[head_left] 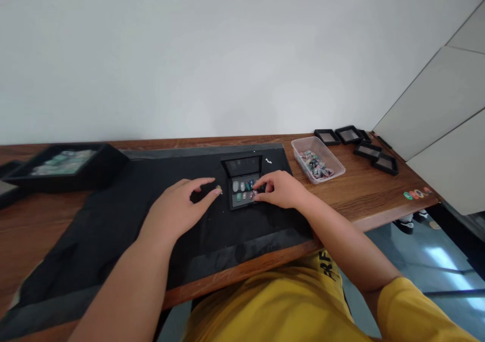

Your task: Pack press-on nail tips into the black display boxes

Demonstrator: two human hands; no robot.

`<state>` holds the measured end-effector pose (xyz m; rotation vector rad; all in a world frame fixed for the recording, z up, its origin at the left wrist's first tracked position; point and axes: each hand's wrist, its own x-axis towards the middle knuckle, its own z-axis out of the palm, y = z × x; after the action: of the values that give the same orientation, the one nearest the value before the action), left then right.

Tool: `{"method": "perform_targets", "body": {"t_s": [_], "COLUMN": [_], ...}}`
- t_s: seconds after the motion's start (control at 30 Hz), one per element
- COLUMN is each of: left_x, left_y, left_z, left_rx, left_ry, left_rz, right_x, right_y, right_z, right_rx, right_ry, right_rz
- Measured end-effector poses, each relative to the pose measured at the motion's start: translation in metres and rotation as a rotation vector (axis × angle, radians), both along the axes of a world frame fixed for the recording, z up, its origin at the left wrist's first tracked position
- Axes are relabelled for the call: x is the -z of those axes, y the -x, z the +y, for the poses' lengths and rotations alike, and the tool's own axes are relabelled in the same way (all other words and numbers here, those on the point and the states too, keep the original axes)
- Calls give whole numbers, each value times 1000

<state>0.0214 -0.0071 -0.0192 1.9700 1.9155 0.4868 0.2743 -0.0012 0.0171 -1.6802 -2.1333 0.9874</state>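
On the black mat, a small black case [247,183] stands with its see-through lid raised. Inside, several small glossy pieces [242,186] in white, green, blue and pinkish tones lie in two rows. My right hand [279,189] reaches into the case's right end, thumb and forefinger bent round a small pinkish piece [254,193]; the fingers partly hide it. Left of the case hovers my left hand [182,205], thumb and forefinger apart. A tiny shiny piece [219,187] shows by its thumb tip; whether they touch is unclear.
A clear plastic tub [322,161] of shiny, mixed-colour pieces stands right of the mat [204,231]. Several black frame-like cases [348,134] lie further right, near round stickers [417,194]. At left, a black bin [68,165] holds pale green items. A wall closes off the back.
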Motion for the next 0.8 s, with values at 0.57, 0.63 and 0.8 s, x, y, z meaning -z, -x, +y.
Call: {"method": "perform_targets", "body": {"t_s": [0.57, 0.63, 0.8], "left_x": [12, 13, 12], "left_y": [1, 1, -1], "left_z": [4, 4, 4], "left_rx": [58, 71, 64], "left_ry": [-89, -92, -98], "left_rz": [-36, -33, -29], "right_x": [2, 2, 2], "right_y": [0, 1, 1], "right_z": [-2, -2, -3], "right_rx": [27, 21, 22], "right_ry": [-33, -42, -33], "right_rz": [-35, -37, -10]}}
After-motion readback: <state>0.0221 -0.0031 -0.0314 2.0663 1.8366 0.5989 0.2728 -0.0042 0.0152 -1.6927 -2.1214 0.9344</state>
